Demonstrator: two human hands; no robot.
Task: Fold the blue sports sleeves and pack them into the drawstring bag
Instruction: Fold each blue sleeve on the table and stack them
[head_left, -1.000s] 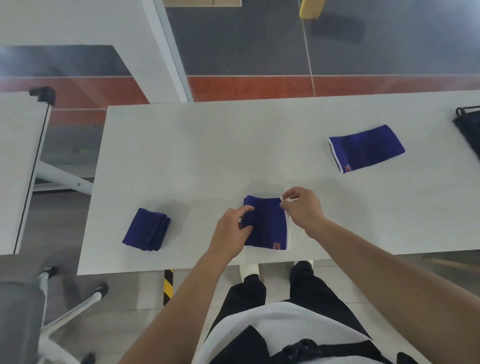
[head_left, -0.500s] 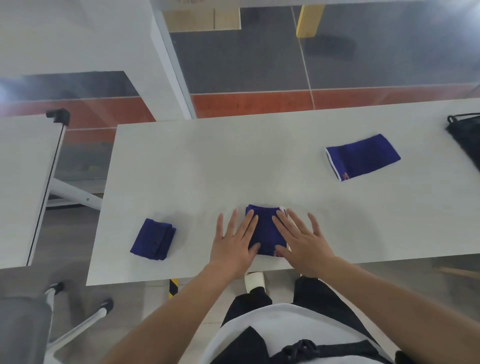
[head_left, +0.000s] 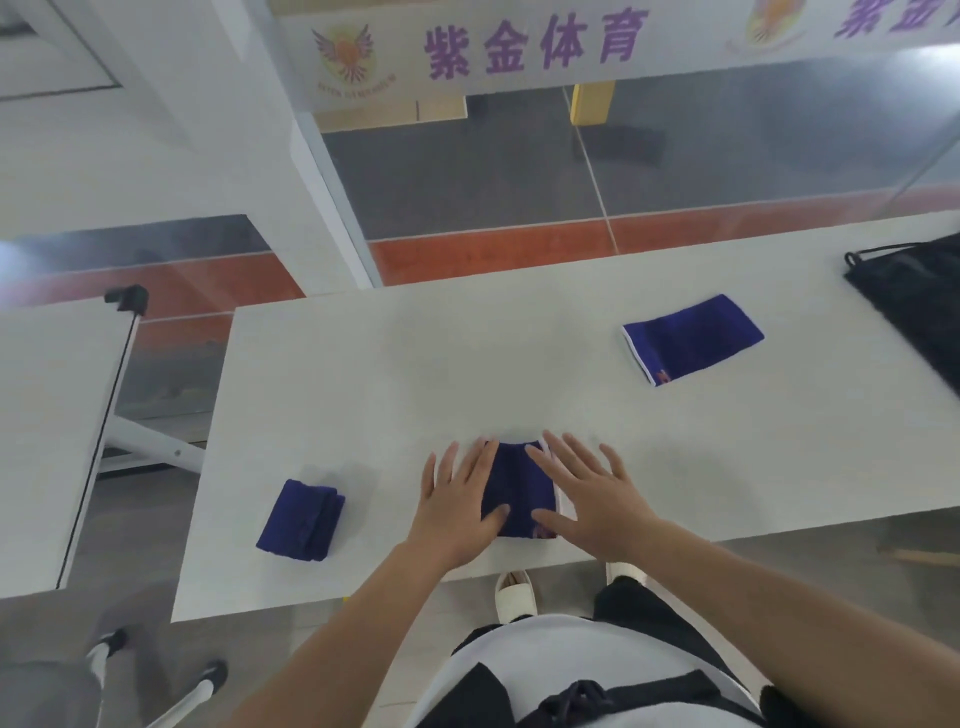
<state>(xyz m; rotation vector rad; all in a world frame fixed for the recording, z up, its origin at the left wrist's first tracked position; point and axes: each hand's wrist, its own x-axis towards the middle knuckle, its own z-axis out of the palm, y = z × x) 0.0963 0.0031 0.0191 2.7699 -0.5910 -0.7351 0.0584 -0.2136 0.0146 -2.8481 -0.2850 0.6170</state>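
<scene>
A folded blue sleeve (head_left: 519, 486) with a white edge lies near the table's front edge. My left hand (head_left: 454, 506) lies flat on its left side and my right hand (head_left: 592, 493) flat on its right side, fingers spread. Another blue sleeve (head_left: 301, 519), folded small, lies to the left. A third blue sleeve (head_left: 693, 338), flat and unfolded, lies at the back right. The black drawstring bag (head_left: 914, 306) lies at the table's right end, partly cut off by the frame.
The white table (head_left: 415, 374) has its front edge just below my hands. A second white table (head_left: 47, 415) stands to the left. A chair base (head_left: 156, 696) shows at the lower left. Glass partition behind the table.
My hands went from pinching and folding the middle sleeve to lying flat on it. The camera tilted up, showing more of the partition and the bag.
</scene>
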